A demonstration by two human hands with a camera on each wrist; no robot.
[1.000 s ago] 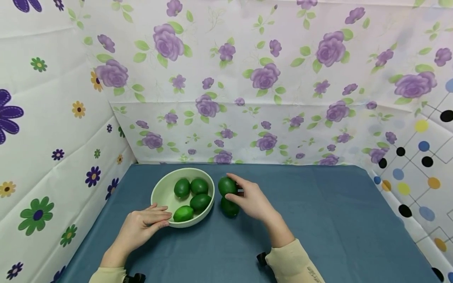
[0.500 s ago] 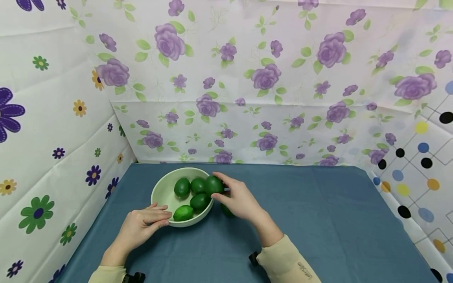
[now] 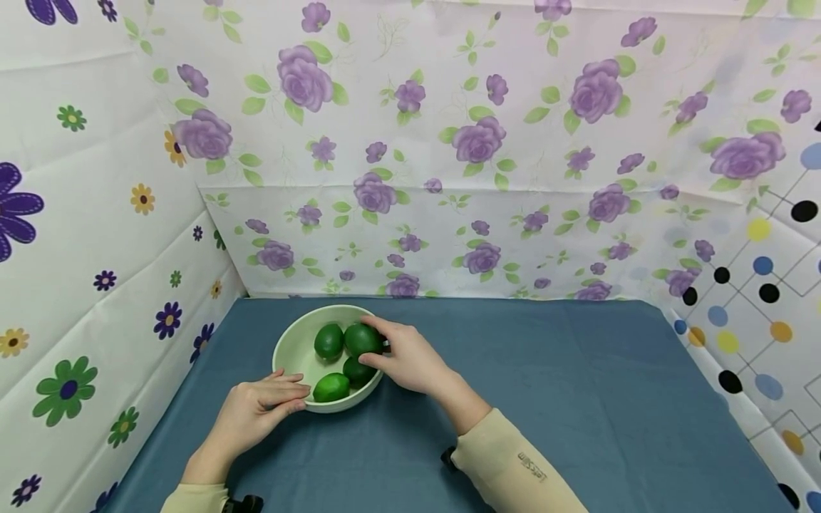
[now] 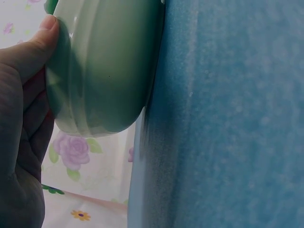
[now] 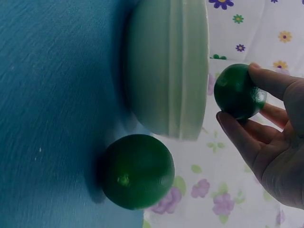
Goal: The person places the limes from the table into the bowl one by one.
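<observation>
A pale green bowl [image 3: 296,356] stands on the blue cloth; its outer wall [image 4: 104,66] fills much of the left wrist view. My left hand [image 3: 259,410] grips its near-left rim, the thumb outside. Over the bowl's right side, my right hand [image 3: 410,356] holds a dark green lime [image 5: 237,92] between thumb and fingertips, above the rim. Inside the bowl show a dark lime [image 3: 329,342], a brighter green lime [image 3: 331,387] and another dark one [image 3: 358,370], partly covered by the right hand. Another lime [image 5: 137,171] lies on the cloth beside the bowl, hidden by my right hand in the head view.
The blue cloth [image 3: 564,399] covers the table and stretches away to the right. Behind it hangs a sheet with purple roses [image 3: 481,139]. Patterned sheets flank it, flowers on the left [image 3: 70,388] and coloured dots on the right [image 3: 770,292].
My right hand has carried the held lime leftward from beside the bowl to over its right side. My left hand has stayed on the rim, and the bowl has not moved.
</observation>
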